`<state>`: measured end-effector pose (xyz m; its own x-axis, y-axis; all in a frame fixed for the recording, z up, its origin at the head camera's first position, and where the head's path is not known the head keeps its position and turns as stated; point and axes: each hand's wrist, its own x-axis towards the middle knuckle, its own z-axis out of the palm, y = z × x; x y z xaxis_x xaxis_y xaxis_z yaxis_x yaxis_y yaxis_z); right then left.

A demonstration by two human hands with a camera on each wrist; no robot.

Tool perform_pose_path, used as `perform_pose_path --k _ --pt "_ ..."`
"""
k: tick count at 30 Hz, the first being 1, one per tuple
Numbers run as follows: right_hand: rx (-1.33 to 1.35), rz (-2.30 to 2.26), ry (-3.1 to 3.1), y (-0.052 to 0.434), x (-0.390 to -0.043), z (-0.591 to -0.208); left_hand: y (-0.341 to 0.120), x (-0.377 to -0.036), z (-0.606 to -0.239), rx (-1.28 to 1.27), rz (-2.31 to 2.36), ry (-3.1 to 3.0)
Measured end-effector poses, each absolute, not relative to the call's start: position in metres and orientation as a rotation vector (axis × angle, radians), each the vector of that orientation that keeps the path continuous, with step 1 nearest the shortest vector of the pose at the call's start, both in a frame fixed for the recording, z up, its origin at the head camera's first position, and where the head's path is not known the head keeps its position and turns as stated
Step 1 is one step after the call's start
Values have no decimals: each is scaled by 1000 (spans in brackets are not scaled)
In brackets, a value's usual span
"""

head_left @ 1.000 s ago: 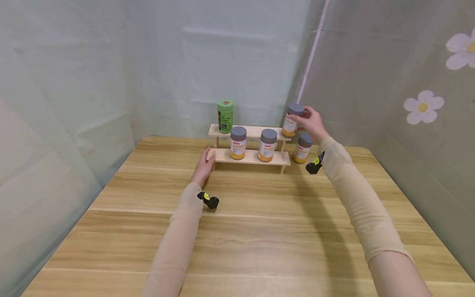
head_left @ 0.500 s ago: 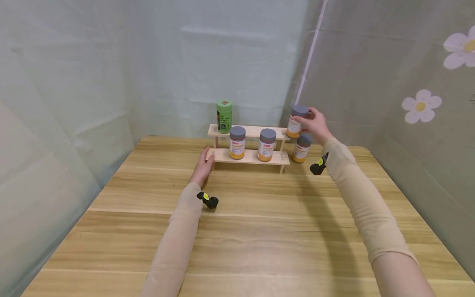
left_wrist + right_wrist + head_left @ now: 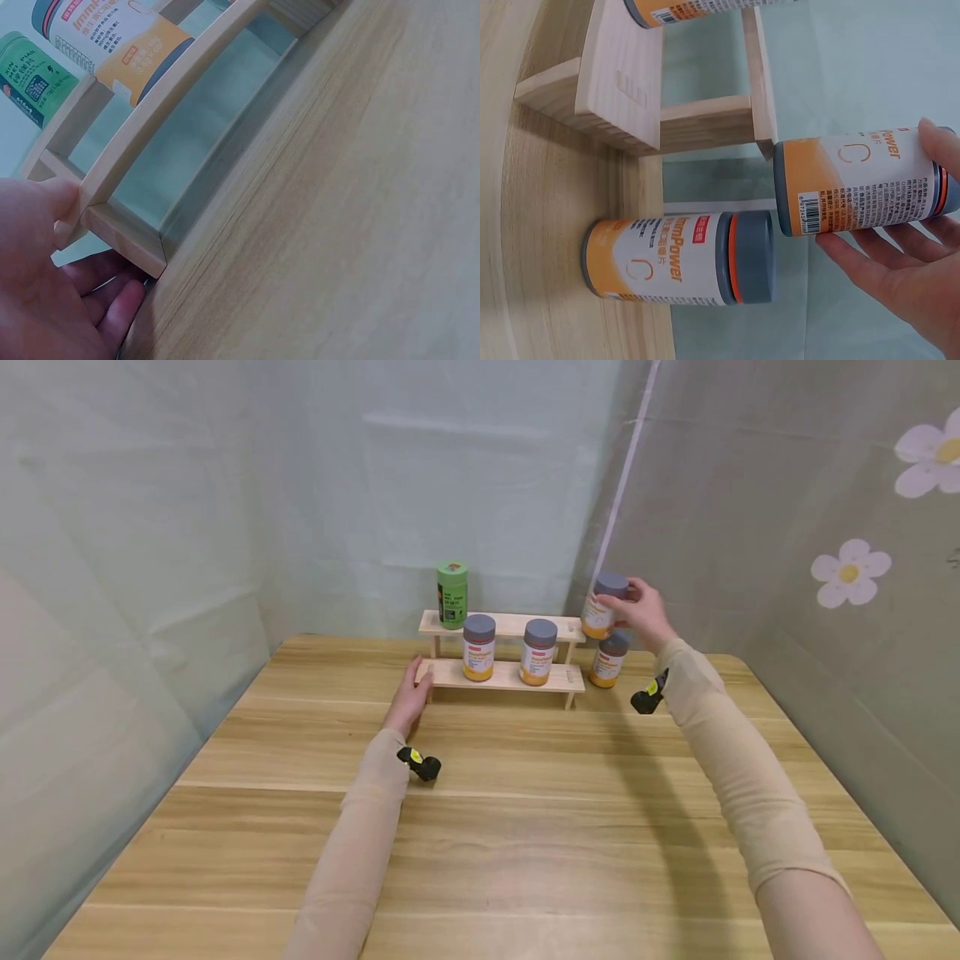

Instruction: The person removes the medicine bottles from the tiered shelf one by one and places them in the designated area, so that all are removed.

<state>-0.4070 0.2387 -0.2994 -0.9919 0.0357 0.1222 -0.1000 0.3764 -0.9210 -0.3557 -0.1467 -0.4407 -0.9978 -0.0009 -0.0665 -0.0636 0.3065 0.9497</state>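
My right hand [image 3: 647, 614] holds a white-and-orange supplement bottle [image 3: 855, 180] with a grey cap, fingers and thumb round its upper part. Its base is at the right end of the two-tier wooden rack's [image 3: 510, 625] upper shelf, mostly past the edge in the right wrist view. Directly below, a matching bottle [image 3: 667, 259] stands upright on the table. On the lower shelf are two more, a left bottle [image 3: 478, 649] and a right bottle [image 3: 537, 653]. A green bottle [image 3: 452, 597] stands at the upper shelf's left. My left hand [image 3: 45, 277] grips the lower shelf's left end, thumb above, fingers by the leg.
The rack stands near the back of a wood-grain table [image 3: 480, 827]. Pale cloth [image 3: 450, 485] hangs behind and on both sides, with printed flowers on the right. Each sleeve carries a small black camera, such as the right wrist camera [image 3: 647, 695].
My right hand has shifted right with the bottle, from over the upper shelf's right end to mostly past it. My left hand has stayed at the rack.
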Motion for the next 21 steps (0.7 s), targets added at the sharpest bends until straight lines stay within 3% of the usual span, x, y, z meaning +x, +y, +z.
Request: perform_pose_path --k 21 --pt "51 1628 -2544 260 -402 -300 -147 -355 -438 -70 1817 2489"
